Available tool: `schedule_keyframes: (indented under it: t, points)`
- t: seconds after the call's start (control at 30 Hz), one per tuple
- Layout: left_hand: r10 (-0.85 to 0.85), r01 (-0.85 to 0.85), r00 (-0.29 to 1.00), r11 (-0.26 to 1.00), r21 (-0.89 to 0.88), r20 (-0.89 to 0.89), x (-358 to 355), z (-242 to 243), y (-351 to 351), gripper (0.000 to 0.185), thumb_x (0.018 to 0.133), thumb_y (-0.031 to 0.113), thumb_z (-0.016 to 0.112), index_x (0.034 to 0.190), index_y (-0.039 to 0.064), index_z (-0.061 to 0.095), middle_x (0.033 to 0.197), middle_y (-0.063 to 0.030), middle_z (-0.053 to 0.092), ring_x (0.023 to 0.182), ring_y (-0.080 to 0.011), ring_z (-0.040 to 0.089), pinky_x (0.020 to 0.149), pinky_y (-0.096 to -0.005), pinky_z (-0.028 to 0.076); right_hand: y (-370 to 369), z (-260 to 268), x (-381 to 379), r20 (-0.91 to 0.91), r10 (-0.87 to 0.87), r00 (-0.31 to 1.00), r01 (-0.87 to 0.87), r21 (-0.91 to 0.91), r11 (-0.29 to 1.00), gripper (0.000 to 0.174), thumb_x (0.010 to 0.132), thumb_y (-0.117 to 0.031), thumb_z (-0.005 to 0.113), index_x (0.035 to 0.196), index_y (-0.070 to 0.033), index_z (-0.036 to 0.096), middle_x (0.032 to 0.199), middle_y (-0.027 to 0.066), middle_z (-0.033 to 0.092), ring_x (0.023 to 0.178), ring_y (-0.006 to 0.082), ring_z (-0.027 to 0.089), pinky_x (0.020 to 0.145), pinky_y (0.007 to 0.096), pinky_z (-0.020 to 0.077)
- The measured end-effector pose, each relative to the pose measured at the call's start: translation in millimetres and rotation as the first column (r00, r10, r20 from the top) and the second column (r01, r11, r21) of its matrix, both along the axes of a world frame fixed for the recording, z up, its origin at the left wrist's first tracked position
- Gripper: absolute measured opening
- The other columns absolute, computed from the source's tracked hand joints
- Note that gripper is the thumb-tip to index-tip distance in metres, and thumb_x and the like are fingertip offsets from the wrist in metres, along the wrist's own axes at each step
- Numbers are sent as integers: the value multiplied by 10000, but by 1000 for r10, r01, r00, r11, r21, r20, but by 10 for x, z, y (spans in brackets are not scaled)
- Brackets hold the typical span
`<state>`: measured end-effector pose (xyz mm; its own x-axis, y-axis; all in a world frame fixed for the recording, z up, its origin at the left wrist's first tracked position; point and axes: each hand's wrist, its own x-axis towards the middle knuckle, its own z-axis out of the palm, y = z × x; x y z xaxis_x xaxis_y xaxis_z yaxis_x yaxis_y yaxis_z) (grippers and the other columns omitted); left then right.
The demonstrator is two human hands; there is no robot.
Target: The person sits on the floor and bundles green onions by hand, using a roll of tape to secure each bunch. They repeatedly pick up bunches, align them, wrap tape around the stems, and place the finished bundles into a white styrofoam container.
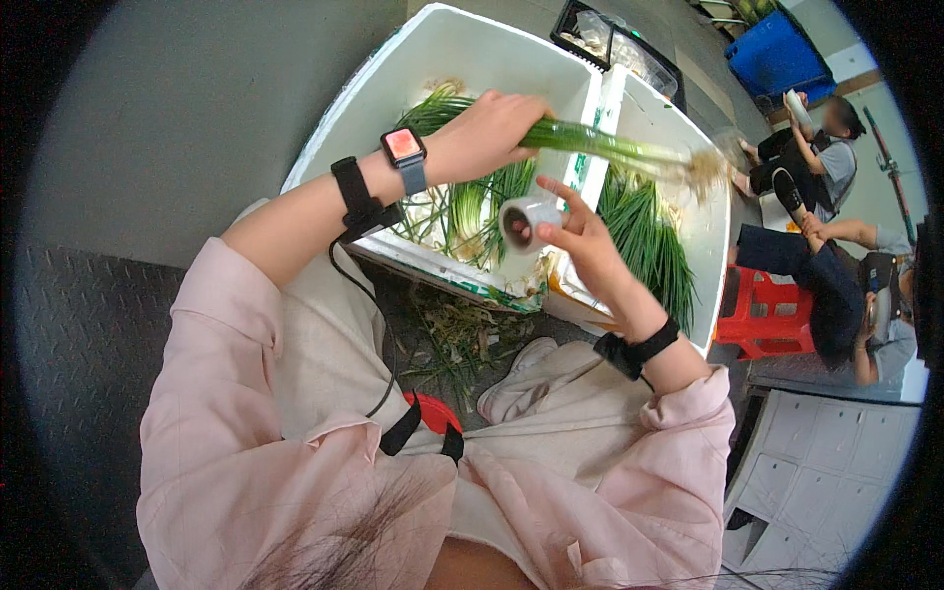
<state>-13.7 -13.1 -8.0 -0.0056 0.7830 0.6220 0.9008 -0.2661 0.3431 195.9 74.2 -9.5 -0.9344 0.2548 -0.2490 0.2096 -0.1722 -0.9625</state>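
My left hand (493, 134) grips a bunch of spring onions (582, 139), its blurred root end pointing right across the boxes' shared edge. In my right hand (594, 234) is a small roll of clear film (546, 214), with fingers in its core and the index finger raised. Both hands are above two adjoining white foam boxes. The left foam box (509, 55) holds loose spring onions (466, 214) under my left hand. More spring onions (640, 228) lie in the right foam box (643, 96), their green leaves towards me.
Onion trimmings (450, 328) litter the floor between my feet. A black crate (564, 22) with plastic bags stands behind the boxes. To the right are a red plastic stool (767, 313), two seated people, a blue bin (782, 55) and white lockers (811, 450).
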Motion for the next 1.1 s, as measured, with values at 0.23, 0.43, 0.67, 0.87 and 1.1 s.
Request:
schedule_keyframes:
  t: [0.23,0.43,0.67,0.87,1.1]
  points:
    - [277,-293,956,893,-342,-94,-204,-285,160,167,800,129,583,916,38,504,885,-125,615,878,-315,602,758,-461,396,-645,233,20,-70,-163,984,168,79,983,703,870,-138,626,1421,-45,198,926,99,634,818,151,598,761,291,476]
    - [115,-143,809,990,-3,-577,-72,-374,136,72,791,103,513,863,89,514,778,-53,564,788,-221,572,754,-379,379,-163,979,-212,-3,59,998,-56,285,957,455,927,-345,500,1280,-60,477,1047,104,639,935,187,618,884,327,451]
    - [-48,82,827,996,35,-561,21,-17,-52,219,763,113,578,975,90,529,902,-28,534,904,-162,529,889,-349,366,797,1366,-480,-139,119,983,-78,272,959,659,899,-393,458,1425,-67,231,1426,133,353,1313,224,359,1069,389,287]
    - [-71,80,990,994,69,-122,9,130,-193,453,689,143,727,1077,83,501,1012,-61,565,1003,-236,532,895,-366,363,865,520,-246,41,154,987,-154,3,988,605,868,-189,582,1388,-55,304,1335,98,465,1194,199,474,1017,344,370]
    - [-2,27,929,998,-60,371,-86,28,-48,392,820,186,625,1177,109,484,963,-115,609,922,-306,588,790,-375,417,-65,133,-142,25,22,999,-25,115,993,757,792,-174,708,1396,-64,265,1057,91,631,1000,169,576,920,329,396]
